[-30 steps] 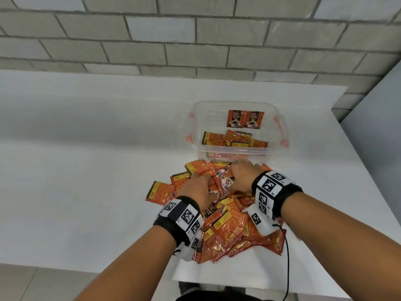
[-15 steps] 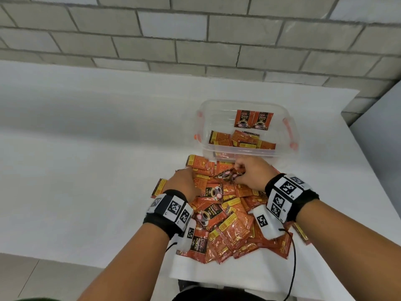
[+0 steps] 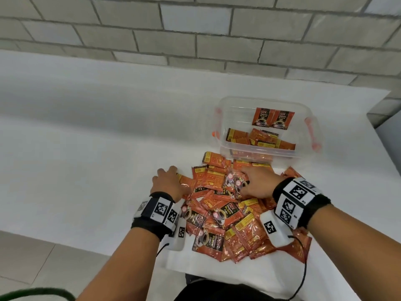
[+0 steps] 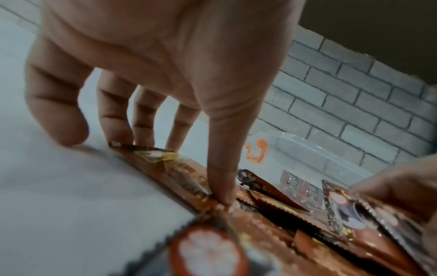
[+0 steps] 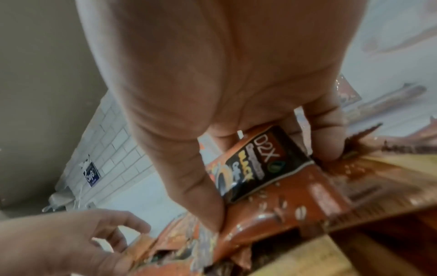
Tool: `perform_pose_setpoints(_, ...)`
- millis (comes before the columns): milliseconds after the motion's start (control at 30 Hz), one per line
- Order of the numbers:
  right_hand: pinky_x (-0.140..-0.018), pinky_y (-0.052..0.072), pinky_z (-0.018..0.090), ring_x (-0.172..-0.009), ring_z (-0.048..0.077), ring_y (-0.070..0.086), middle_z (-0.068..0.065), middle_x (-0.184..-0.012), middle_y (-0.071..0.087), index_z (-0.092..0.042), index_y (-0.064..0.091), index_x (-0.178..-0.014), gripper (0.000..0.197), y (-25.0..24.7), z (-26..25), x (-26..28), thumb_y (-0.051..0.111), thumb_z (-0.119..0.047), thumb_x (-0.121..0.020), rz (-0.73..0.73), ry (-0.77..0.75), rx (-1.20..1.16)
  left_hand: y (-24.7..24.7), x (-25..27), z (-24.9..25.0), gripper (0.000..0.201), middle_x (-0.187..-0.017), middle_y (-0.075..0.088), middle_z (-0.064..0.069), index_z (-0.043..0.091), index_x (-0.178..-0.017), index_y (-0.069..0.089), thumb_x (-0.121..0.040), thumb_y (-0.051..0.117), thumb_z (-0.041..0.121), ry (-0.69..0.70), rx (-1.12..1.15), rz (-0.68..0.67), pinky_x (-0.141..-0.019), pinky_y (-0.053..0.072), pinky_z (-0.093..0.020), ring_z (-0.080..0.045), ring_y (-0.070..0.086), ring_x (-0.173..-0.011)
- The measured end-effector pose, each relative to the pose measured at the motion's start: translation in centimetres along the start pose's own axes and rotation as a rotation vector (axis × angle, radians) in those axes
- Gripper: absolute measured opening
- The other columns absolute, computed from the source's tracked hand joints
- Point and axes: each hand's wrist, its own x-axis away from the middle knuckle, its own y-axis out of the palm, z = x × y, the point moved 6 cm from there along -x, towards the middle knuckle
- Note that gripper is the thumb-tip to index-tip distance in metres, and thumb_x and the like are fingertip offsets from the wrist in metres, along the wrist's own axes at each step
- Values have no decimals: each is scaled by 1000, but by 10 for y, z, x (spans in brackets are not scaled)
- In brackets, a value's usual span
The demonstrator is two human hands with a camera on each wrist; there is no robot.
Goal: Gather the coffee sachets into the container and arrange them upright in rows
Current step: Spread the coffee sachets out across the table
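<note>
A heap of orange coffee sachets (image 3: pixel 227 216) lies on the white counter (image 3: pixel 86 170), before the clear plastic container (image 3: pixel 303 156) holding more.

White table (image 3: pixel 86 148) against a grey brick wall (image 3: pixel 217 29) (blue sticker (image 5: pixel 91 174) on it)

Glossy foil sachets (image 3: pixel 227 216), a clear smooth plastic container (image 3: pixel 225 118), on a matt white table (image 3: pixel 86 170)

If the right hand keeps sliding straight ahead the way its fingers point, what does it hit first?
Probably more loose sachets just ahead of the right hand, then the clear container near wall; depth is uncertain.
</note>
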Motion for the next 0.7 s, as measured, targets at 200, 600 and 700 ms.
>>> perform_pose_setpoints(200, -86, 46, 30, -113, 23, 53, 8, -134, 51, -14, 34, -142, 67, 14, -4, -8, 63, -36, -86, -36, 55, 40, -1, -9, -2, 76, -122, 55, -10, 15, -132, 39, -72, 82, 32, -12, 130, -37, -87, 49, -35, -28, 56, -108)
perform_pose_setpoints(600, -100, 43, 36, -123, 27, 46, 10, -139, 45, -11, 37, -141, 67, 17, -9, -12, 65, -36, -86, -2, 99, 52, -5, -23, 44, 77, -134, 38, -8, 27, -137, 42, -72, 82, 29, 168, -69, -147, -88, 53, -41, -28, 59, -105)
perform_pose_setpoints(700, -99, 44, 38, -122, 28, 44, 11, -134, 44, -11, 42, -135, 61, 18, -8, -13, 65, -37, -85, -2, 118, 45, -4, -26, 47, 70, -128, 38, -8, 22, -127, 44, -70, 84, 29, 179, -58, -144, -82, 55, -39, -26, 62, -91)
